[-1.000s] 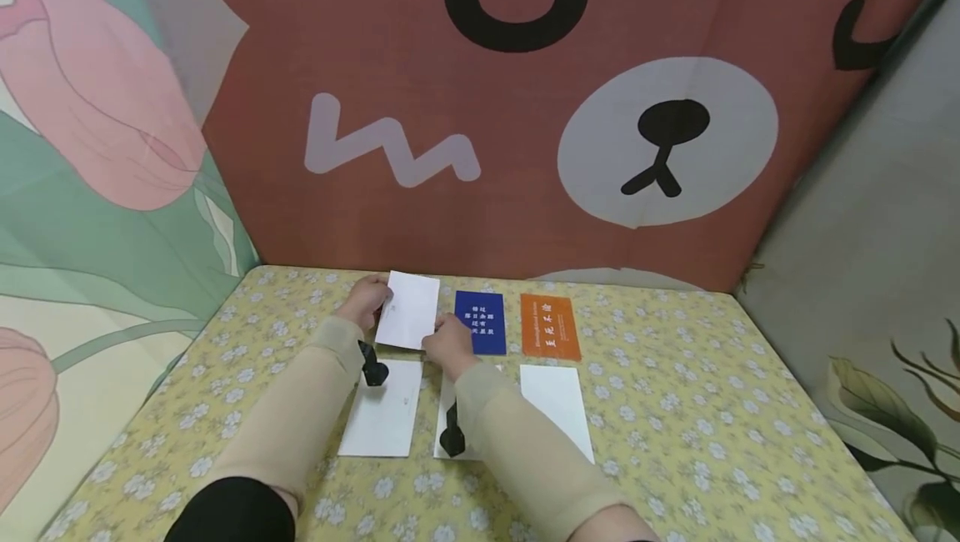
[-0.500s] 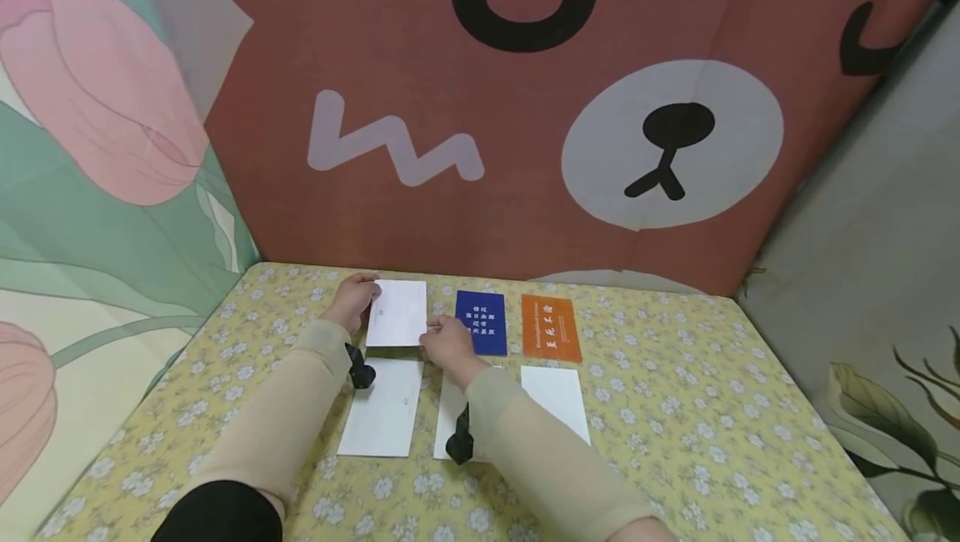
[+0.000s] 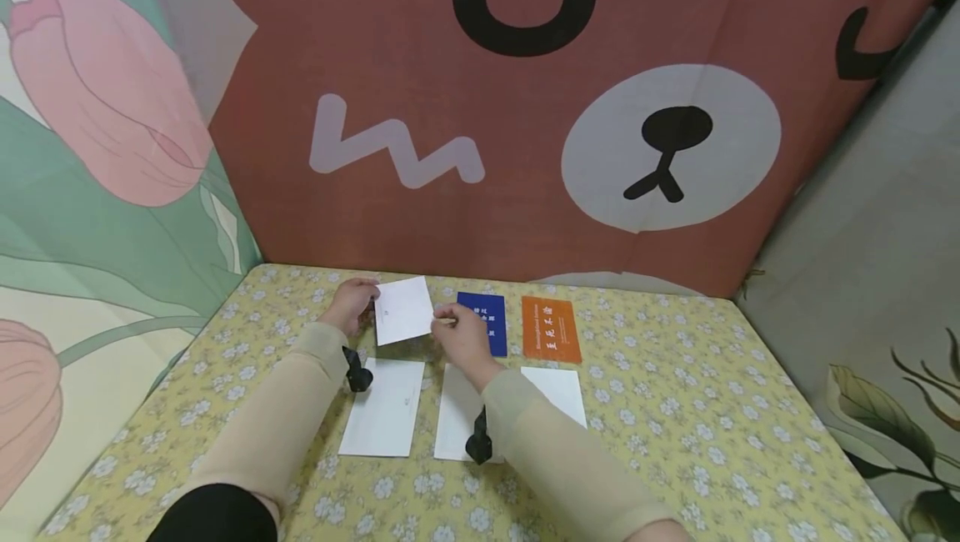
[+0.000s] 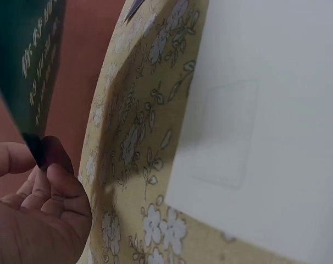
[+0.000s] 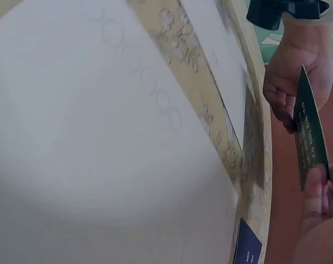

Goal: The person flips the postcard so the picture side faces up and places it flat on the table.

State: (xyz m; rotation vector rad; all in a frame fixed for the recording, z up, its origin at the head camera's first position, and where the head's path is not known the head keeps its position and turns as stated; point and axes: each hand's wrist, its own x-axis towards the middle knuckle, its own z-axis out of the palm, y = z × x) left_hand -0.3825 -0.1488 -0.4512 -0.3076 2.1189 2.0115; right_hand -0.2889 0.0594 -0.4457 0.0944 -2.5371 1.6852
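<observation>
Above the back left of the table, both hands hold a card (image 3: 403, 311) raised off the cloth and tilted. Its face toward the head is white; the left wrist view shows dark green with light lettering on the other face of the card (image 4: 29, 71). My left hand (image 3: 349, 307) pinches it at the left edge between thumb and fingers. At the lower right corner, my right hand (image 3: 465, 338) pinches it. In the right wrist view the card (image 5: 308, 129) stands between both hands. Below lies a white sheet (image 3: 382, 409), flat, with a faint small mark.
A blue card (image 3: 491, 342) with white lettering, partly behind my right hand, and an orange card (image 3: 551, 329) lie in the back row. In front lie a middle white sheet (image 3: 452, 417) and a right white sheet (image 3: 558, 392), both partly covered by the right arm. Floral cloth (image 3: 675, 409) covers the table.
My left hand has shifted left with the card. The right hand has moved slightly right and up, covering more of the blue card. The held card is now tilted, its right side higher.
</observation>
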